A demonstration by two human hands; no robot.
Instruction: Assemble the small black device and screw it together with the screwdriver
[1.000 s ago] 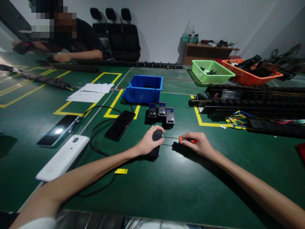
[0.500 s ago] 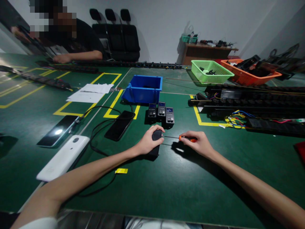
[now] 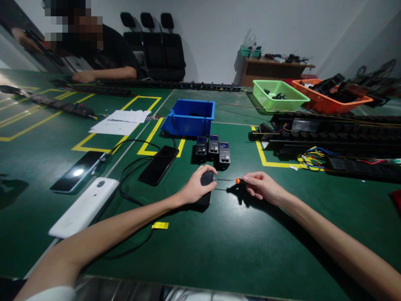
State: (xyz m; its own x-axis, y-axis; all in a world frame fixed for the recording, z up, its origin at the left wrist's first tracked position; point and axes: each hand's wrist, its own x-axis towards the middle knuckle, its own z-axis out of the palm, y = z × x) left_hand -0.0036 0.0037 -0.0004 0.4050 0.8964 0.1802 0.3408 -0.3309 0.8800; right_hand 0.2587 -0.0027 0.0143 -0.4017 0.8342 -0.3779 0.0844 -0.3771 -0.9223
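Observation:
My left hand (image 3: 198, 186) is closed around a small black box (image 3: 205, 201), which rests on the green table; its thumb and fingers wrap the upper end. Pinched in the fingertips of my right hand (image 3: 261, 185) is a screwdriver (image 3: 237, 180) with an orange-and-black handle. Its thin shaft points left, level with the table, and the tip reaches the right side of the black box; whether it sits in a screw is too small to tell. Just beyond my left hand stand three small black modules with ports and little screens, the nearest module (image 3: 224, 153) at the right.
Behind the modules sits a blue bin (image 3: 191, 124). Left lie a black phone (image 3: 158, 165), a lit phone (image 3: 77, 171), a white device (image 3: 84, 207) and cables. Long black assemblies (image 3: 332, 136) and green (image 3: 277, 100) and orange baskets (image 3: 332, 104) occupy the right. A co-worker (image 3: 117, 52) sits opposite.
My right hand's fingers have shifted back along the screwdriver's handle and opened out a little, with the lower fingers loosened. My left hand and the black box stay in place.

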